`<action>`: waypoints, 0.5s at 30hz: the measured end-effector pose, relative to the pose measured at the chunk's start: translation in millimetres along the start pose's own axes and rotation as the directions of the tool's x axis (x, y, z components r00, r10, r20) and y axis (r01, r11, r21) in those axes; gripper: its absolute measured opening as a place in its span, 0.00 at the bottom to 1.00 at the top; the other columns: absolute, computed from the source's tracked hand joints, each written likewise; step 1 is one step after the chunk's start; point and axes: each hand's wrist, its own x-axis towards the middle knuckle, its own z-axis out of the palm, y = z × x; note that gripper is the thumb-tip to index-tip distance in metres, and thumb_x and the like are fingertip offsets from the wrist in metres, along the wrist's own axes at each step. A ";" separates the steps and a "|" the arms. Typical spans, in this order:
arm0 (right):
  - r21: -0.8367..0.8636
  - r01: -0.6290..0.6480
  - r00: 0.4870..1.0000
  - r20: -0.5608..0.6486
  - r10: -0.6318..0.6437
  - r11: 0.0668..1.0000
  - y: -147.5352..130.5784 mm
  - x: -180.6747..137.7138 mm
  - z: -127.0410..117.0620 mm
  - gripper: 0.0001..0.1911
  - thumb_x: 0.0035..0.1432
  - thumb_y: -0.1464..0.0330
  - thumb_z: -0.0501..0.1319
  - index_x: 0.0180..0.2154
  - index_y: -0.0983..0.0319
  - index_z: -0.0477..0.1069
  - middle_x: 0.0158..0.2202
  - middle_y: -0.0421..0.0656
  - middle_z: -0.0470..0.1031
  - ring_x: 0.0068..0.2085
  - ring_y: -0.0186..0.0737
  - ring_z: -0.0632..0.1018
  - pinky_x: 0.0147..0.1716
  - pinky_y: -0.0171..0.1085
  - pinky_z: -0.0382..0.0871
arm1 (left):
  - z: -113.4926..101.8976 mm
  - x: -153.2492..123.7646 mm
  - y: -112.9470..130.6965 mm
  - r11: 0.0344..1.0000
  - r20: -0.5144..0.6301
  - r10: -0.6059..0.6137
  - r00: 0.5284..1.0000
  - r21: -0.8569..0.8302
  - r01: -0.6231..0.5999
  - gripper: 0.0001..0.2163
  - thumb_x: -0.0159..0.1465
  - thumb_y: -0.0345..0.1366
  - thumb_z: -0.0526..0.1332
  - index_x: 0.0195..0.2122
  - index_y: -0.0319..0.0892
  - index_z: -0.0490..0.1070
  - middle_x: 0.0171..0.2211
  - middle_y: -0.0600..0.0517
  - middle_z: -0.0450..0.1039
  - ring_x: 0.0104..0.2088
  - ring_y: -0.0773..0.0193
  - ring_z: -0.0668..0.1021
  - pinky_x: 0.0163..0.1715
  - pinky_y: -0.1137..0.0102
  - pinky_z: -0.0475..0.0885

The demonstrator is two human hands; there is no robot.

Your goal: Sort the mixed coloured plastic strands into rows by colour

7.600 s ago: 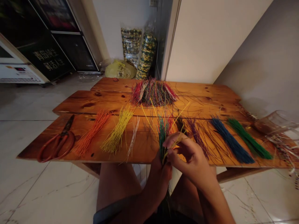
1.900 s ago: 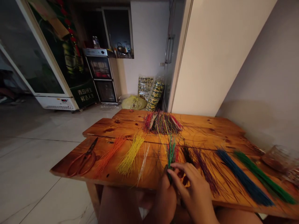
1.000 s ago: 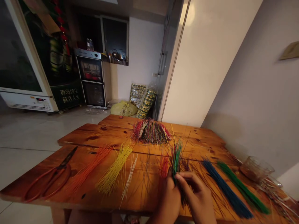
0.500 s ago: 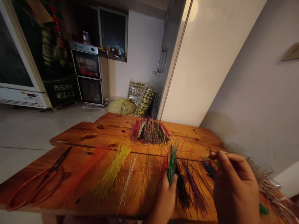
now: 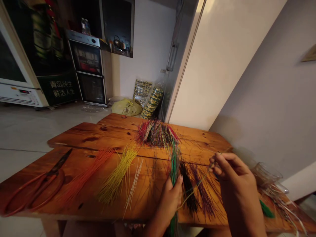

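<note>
My left hand (image 5: pixel 170 199) is shut around an upright bundle of thin green and mixed-colour wires (image 5: pixel 174 168), which pokes out above and below the fist. My right hand (image 5: pixel 234 177) is raised over the table's right side, pinching a long thin yellow wire (image 5: pixel 197 184) that trails down toward the left hand. Behind the bundle lies a heap of mixed wires (image 5: pixel 156 134). Loose bunches of black wires (image 5: pixel 189 192) and purple wires (image 5: pixel 204 196) lie under and between my hands. The blue bunch is mostly hidden behind my right hand.
On the wooden plank table (image 5: pixel 74 138) lie red-handled scissors (image 5: pixel 34 189) and bunches of orange (image 5: pixel 85 176), yellow (image 5: pixel 116 174) and white wires (image 5: pixel 133 184). A glass container (image 5: pixel 266 174) and tangled strands (image 5: pixel 278 200) sit at the right end, beside a wall.
My right hand has moved right, away from the bundle, drawing out a yellow wire. The view has swung, and the blue and green bunches have become mostly hidden.
</note>
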 end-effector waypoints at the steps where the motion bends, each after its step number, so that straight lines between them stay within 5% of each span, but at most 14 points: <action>1: -0.018 -0.015 0.998 0.058 0.017 1.000 3.5 1.1 0.4 0.09 0.46 0.64 0.68 0.28 0.62 0.71 0.26 0.38 0.70 0.26 0.31 0.71 0.25 0.27 0.67 | 0.2 -0.8 2.0 1.000 0.013 0.006 1.000 -0.028 -0.006 0.24 0.46 0.57 0.63 0.29 0.43 0.57 0.16 0.65 0.49 0.15 0.76 0.53 0.15 0.76 0.47; 6: -0.056 -0.119 0.934 0.333 0.131 0.991 21.0 9.4 1.8 0.09 0.45 0.65 0.69 0.28 0.62 0.73 0.24 0.39 0.72 0.24 0.30 0.72 0.26 0.29 0.67 | -2.4 -6.8 16.2 0.995 0.140 0.032 0.990 -0.099 -0.018 0.23 0.48 0.55 0.62 0.24 0.44 0.51 0.15 0.65 0.46 0.13 0.78 0.50 0.14 0.75 0.43; 15: -0.078 -0.188 0.884 0.422 0.203 0.979 35.2 8.3 11.8 0.10 0.45 0.63 0.68 0.27 0.62 0.73 0.24 0.39 0.74 0.23 0.31 0.72 0.23 0.30 0.66 | -2.8 -15.9 20.3 0.990 0.261 -0.043 0.964 -0.120 0.076 0.20 0.51 0.51 0.63 0.33 0.41 0.60 0.14 0.66 0.45 0.13 0.78 0.47 0.14 0.76 0.42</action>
